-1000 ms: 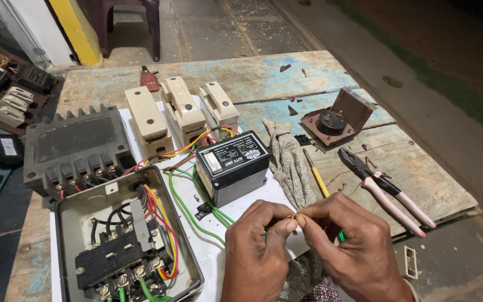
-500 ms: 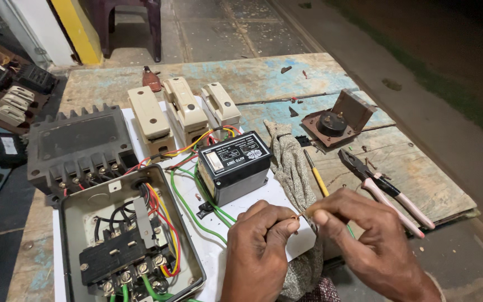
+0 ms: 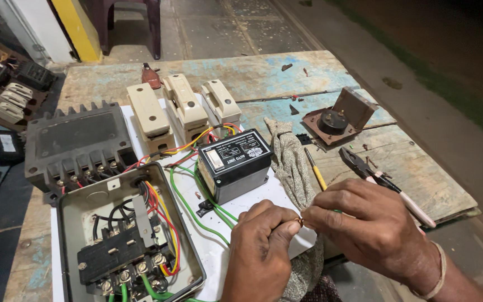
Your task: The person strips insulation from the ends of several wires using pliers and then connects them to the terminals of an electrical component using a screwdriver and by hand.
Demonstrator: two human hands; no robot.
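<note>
Two hands, lower centre of frame: we are pinching a green wire's [image 3: 299, 222] bared copper end between left hand [image 3: 264, 246] and right hand [image 3: 373, 226], fingertips together, below the black relay box [image 3: 233, 163].

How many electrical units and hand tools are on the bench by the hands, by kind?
Cream fuse carriers: 3
Black relay box: 1
Grey finned cover: 1
Open starter box: 1
Pliers: 1
Yellow-handled screwdriver: 1
Total: 8
</note>
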